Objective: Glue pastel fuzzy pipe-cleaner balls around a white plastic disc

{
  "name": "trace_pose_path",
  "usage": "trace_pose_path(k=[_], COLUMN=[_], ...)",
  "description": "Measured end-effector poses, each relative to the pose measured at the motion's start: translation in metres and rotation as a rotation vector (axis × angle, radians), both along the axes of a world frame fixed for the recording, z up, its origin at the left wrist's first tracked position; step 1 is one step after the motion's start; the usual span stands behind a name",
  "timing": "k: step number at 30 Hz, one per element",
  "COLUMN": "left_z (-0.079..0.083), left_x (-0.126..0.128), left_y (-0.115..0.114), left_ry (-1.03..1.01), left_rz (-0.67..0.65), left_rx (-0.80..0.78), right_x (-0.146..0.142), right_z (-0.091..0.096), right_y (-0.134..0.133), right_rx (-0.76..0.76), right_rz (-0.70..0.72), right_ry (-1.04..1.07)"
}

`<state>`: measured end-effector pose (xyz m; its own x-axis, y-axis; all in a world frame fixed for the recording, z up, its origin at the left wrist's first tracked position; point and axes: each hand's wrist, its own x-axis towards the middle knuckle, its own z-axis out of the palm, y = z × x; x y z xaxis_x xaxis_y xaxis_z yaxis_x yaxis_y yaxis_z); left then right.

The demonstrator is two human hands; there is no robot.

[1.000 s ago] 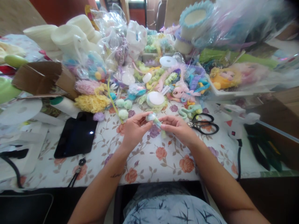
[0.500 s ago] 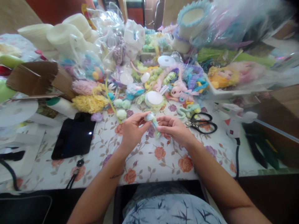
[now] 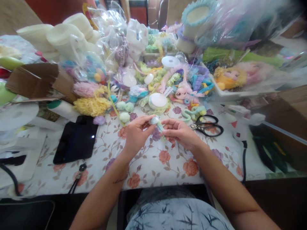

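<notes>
Between my two hands, just above the flowered tablecloth (image 3: pixel 148 159), is a small soft piece in pale blue, white and green (image 3: pixel 155 120), its exact kind too blurred to name. My left hand (image 3: pixel 136 132) pinches its rounded upper end between thumb and fingers. The thumb and fingertips of my right hand (image 3: pixel 181 132) close on its narrow strip that hangs down to the right. Black-handled scissors (image 3: pixel 208 126) lie just beyond my right hand. Pale green pompoms (image 3: pixel 124 117) rest past my left hand, and a round white disc (image 3: pixel 158 101) lies ahead of both.
A dark phone (image 3: pixel 75 140) lies on the left, near a cardboard box (image 3: pixel 35 81) and yellow fluffy yarn (image 3: pixel 93 106). Dolls and colourful plush parts pile up at the back. On the right are a white tray (image 3: pixel 237 95), a glue gun (image 3: pixel 242 113) and a dark green tool (image 3: pixel 268 150).
Both hands keep their grip in nearly the same place. The strip's lower end has shifted slightly and shows less below my right fingers.
</notes>
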<state>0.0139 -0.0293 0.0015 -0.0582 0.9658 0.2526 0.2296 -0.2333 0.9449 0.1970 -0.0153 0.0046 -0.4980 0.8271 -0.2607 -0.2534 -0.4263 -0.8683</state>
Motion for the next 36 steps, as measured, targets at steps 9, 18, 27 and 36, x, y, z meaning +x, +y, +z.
trace_pose_path(k=[9, 18, 27, 36], left_z=[0.0017, -0.0006, -0.0001, 0.0001], left_x=[0.0012, 0.0014, 0.0016, 0.0018], left_y=[0.0006, 0.0022, 0.0023, 0.0013], left_ry=[0.079, 0.12, 0.153, 0.158], left_rz=[0.015, 0.003, -0.012, -0.021], left_rx=[0.049, 0.08, 0.108, 0.125], right_x=[-0.0002, 0.0003, -0.0002, 0.0012], right_z=[0.0011, 0.0029, 0.0024, -0.001], right_y=[0.0, 0.0002, 0.0005, 0.001], right_rx=[0.015, -0.001, 0.007, 0.006], right_rz=[-0.011, -0.013, -0.018, -0.001], right_ry=[-0.056, -0.06, -0.088, -0.059])
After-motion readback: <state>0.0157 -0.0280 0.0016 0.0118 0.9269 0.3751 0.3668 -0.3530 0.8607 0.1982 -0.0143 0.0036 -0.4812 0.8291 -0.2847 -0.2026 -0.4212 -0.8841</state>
